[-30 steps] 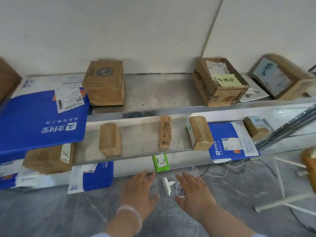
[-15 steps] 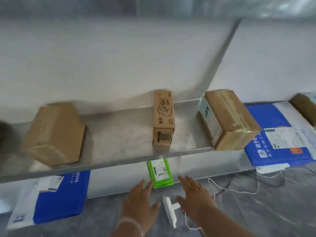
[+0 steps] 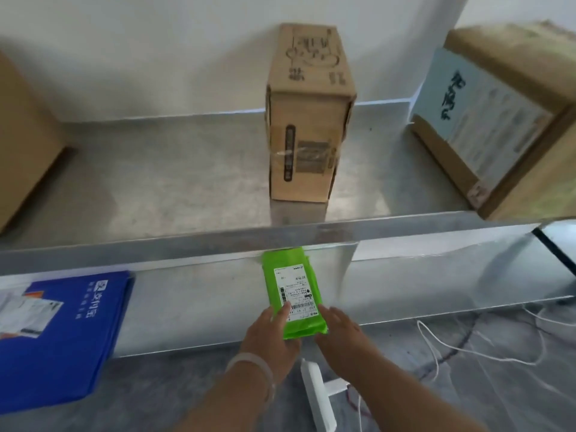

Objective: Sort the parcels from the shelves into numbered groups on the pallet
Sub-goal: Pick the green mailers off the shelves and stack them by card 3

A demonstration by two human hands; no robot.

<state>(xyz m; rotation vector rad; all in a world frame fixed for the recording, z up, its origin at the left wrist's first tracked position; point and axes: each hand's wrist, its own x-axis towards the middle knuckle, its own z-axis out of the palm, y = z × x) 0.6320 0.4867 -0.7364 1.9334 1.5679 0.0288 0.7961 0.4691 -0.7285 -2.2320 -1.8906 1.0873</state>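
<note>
Both hands are on the green parcel [image 3: 292,294], a flat soft mailer lying label-up on the lower shelf [image 3: 199,310]. Left hand [image 3: 270,335] has the thumb pressed on top at the near left corner of the white shipping label [image 3: 295,293], with the other fingers out of sight, probably under the near edge. Right hand [image 3: 339,330] lies flat along the parcel's right side, fingers loosely spread and touching the edge, not curled around it. So: a two-handed light hold, one side pinching, the other steadying. The parcel is not yet lifted; its far end is tucked beneath the front lip of the upper shelf [image 3: 280,235].

The near end overhangs the shelf edge toward the hands, likely why the grip starts there: it is the only end with room beneath it. The label faces up, convenient for reading the number before sorting.

Directly above the grip stands a tall cardboard box [image 3: 308,120]. Up and right is a larger box [image 3: 505,120]; to the left, on the same shelf as the parcel, a blue mailer [image 3: 78,332]. Just below the hands, on the floor, a white power strip [image 3: 318,397] and cable [image 3: 467,350]. The pallet is not in view.

Next move, as I judge it: slide the parcel out toward the body to clear the lip, then lift.
</note>
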